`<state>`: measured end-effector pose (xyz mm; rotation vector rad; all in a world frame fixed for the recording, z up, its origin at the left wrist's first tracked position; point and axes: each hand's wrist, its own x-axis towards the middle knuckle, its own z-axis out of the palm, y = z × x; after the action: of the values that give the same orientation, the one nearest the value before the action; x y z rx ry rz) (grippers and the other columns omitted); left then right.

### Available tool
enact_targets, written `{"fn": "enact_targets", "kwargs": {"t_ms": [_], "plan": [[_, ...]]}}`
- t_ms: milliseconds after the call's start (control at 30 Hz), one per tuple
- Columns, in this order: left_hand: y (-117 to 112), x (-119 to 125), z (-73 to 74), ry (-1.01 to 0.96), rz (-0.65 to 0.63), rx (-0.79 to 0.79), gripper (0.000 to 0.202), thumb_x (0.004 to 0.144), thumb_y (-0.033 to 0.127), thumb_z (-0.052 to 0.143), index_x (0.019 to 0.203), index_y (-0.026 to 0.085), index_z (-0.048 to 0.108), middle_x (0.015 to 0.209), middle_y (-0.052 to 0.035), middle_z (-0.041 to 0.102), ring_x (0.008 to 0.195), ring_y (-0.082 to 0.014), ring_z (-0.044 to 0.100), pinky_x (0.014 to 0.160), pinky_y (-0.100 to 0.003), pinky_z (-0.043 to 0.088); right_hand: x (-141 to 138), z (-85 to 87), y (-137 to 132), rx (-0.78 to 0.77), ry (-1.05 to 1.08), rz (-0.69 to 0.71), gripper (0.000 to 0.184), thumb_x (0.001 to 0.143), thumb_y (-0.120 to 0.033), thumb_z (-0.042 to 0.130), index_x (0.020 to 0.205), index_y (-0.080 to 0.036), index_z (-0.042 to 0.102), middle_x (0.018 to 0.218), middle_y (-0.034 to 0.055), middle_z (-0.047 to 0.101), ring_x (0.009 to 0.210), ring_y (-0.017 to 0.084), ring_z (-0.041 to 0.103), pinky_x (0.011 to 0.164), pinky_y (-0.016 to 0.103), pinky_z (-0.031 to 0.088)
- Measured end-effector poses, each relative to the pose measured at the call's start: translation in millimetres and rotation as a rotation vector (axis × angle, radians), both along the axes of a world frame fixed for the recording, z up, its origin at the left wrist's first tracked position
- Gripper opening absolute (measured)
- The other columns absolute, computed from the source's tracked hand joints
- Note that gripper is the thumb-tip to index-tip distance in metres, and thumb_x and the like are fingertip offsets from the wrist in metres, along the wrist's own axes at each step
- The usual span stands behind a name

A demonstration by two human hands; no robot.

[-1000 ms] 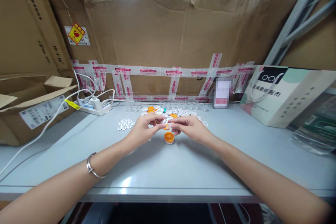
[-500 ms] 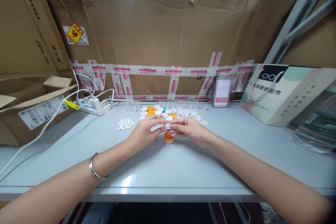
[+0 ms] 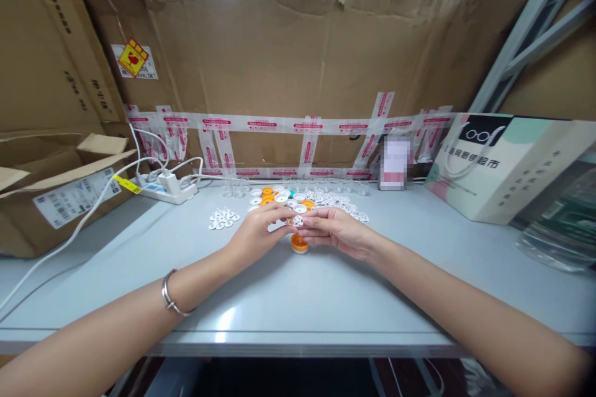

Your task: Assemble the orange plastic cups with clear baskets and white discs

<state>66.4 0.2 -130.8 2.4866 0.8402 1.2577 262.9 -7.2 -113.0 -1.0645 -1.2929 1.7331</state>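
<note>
My left hand (image 3: 256, 232) and my right hand (image 3: 342, 232) meet over the middle of the table, fingertips pinched. Between them is a small white perforated disc (image 3: 297, 221), gripped by my right fingers. At my left fingertips a small piece with orange (image 3: 288, 221) shows beside the disc; its shape is mostly hidden. Just below the hands, an orange cup-shaped cap (image 3: 299, 244) with a white base rests on the table. Behind the fingers lie orange rings (image 3: 267, 198), white round caps (image 3: 281, 197) and a spread of white perforated discs (image 3: 333, 201).
Several white stemmed pieces (image 3: 224, 219) are grouped to the left. Clear cups (image 3: 235, 187) line the back. A power strip (image 3: 170, 189) with cables and an open carton (image 3: 60, 192) occupy the left; a phone (image 3: 395, 164), paper bag (image 3: 498, 167) and plastic bottle (image 3: 559, 223) the right.
The white disc has turned slightly between the fingertips, and my right fingers have shifted a little around it. Everything else lies as before.
</note>
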Motion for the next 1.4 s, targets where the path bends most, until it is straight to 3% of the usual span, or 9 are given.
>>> {"fn": "enact_targets", "kwargs": {"t_ms": [367,667,933,1033,1167,1267,1400], "plan": [[-2.0,1.1,0.9,-0.012,-0.012,0.040,0.022,0.080,0.017,0.059,0.102,0.021,0.063,0.099,-0.0058,0.063,0.092,-0.0165,0.060,0.084,-0.033,0.049,-0.3,-0.7,0.9,0.023,-0.010,0.001,0.017,0.075,-0.024,0.068,0.088,-0.014,0.065,0.088,0.0069,0.071,0.081,0.014,0.068,0.076,0.022,0.055],[-5.0,4.2,2.1,-0.006,-0.010,0.031,0.017,0.081,0.017,0.058,0.097,0.020,0.062,0.097,-0.0058,0.064,0.091,-0.0170,0.059,0.083,-0.033,0.048,-2.2,1.3,-3.4,0.119,-0.051,0.030,0.024,0.073,-0.033,0.068,0.089,-0.015,0.065,0.090,0.0068,0.070,0.085,0.014,0.066,0.085,0.028,0.050],[-6.4,3.9,3.3,-0.008,-0.008,0.034,0.019,0.081,0.019,0.058,0.099,0.019,0.062,0.099,-0.0060,0.063,0.092,-0.0163,0.058,0.083,-0.031,0.047,-6.9,0.6,-3.5,0.166,-0.047,-0.067,0.025,0.063,-0.030,0.074,0.080,-0.016,0.062,0.079,0.0038,0.069,0.075,0.012,0.065,0.079,0.027,0.050],[-5.8,2.9,3.9,-0.036,0.029,-0.033,0.023,0.077,0.022,0.063,0.100,0.019,0.062,0.097,-0.0054,0.064,0.089,-0.0161,0.059,0.081,-0.030,0.047,-5.8,0.5,-2.1,0.154,-0.040,-0.106,0.024,0.062,-0.028,0.075,0.079,-0.016,0.062,0.074,0.0018,0.068,0.070,0.012,0.065,0.077,0.028,0.050],[-3.7,4.8,4.6,-0.108,0.061,-0.224,0.018,0.076,0.030,0.063,0.089,0.018,0.064,0.086,-0.0027,0.067,0.074,-0.0133,0.060,0.067,-0.025,0.048,-5.5,-1.1,-0.9,0.182,-0.025,-0.117,0.023,0.062,-0.028,0.074,0.078,-0.016,0.061,0.072,-0.0002,0.067,0.069,0.010,0.064,0.076,0.027,0.050],[-3.2,7.2,5.7,-0.171,0.026,-0.393,0.020,0.076,0.035,0.062,0.081,0.016,0.064,0.078,-0.0018,0.067,0.066,-0.0120,0.060,0.057,-0.022,0.047,-6.4,-2.1,-1.2,0.248,-0.036,-0.114,0.023,0.063,-0.029,0.074,0.077,-0.017,0.061,0.074,-0.0012,0.067,0.072,0.011,0.064,0.078,0.027,0.049],[-6.5,9.1,8.5,-0.208,-0.015,-0.554,0.024,0.077,0.037,0.061,0.081,0.014,0.063,0.077,-0.0027,0.067,0.068,-0.0126,0.061,0.054,-0.019,0.046,-7.7,-1.9,-4.2,0.390,-0.099,-0.085,0.026,0.064,-0.034,0.072,0.081,-0.017,0.063,0.080,0.0017,0.068,0.079,0.014,0.065,0.081,0.032,0.049]]}}
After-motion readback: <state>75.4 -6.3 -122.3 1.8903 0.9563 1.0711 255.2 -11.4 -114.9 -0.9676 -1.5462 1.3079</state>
